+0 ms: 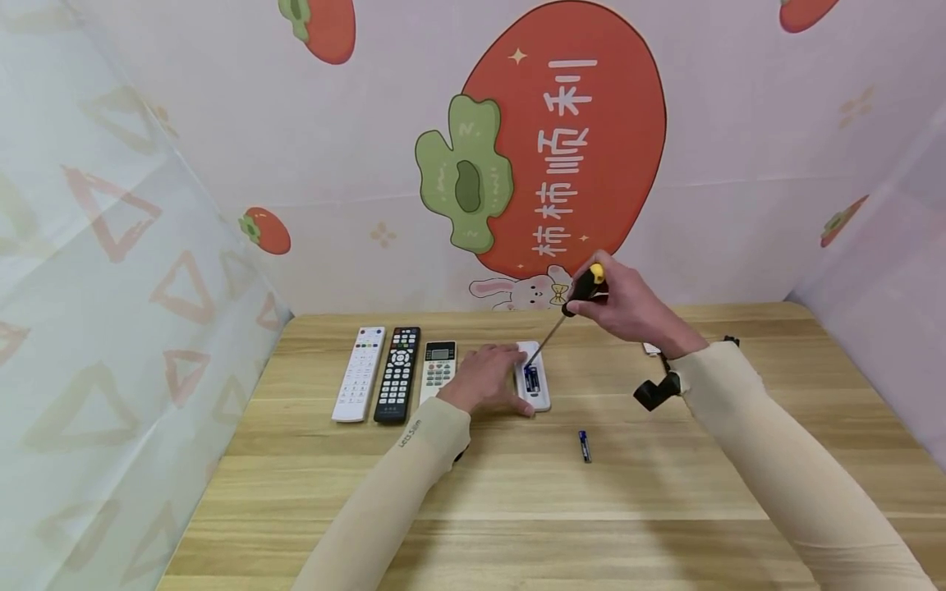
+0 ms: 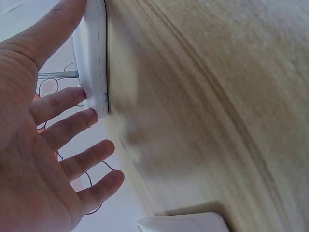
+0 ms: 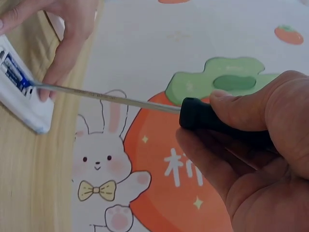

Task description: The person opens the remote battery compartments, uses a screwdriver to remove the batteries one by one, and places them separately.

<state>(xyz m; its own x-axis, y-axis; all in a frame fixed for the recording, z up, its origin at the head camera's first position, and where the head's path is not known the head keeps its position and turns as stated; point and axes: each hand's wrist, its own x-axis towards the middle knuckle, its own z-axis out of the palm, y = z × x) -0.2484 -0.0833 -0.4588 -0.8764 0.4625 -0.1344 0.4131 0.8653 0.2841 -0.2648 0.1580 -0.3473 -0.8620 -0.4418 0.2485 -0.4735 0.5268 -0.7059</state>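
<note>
A white remote control [image 1: 544, 400] lies back up on the table with its battery compartment uncovered. Blue-and-black batteries [image 1: 533, 379] sit in that compartment. My left hand [image 1: 484, 379] holds the remote from its left side, thumb near the close end and fingertips [image 2: 88, 116] at the far part of its edge. In my right hand [image 1: 628, 305] is a screwdriver [image 3: 120, 100], gripped by its black and yellow handle. Its shaft slants down to the left, with the tip at the far end of the batteries. One loose battery [image 1: 585, 446] lies nearer, right of the remote.
Left of my left hand stand three remotes in a row: a white one [image 1: 358, 375], a black one [image 1: 397, 377] and one with a small screen [image 1: 440, 361], partly behind the hand. A black object [image 1: 656, 392] shows beside my right sleeve. A printed wall cloth [image 1: 355, 283] borders the table's back.
</note>
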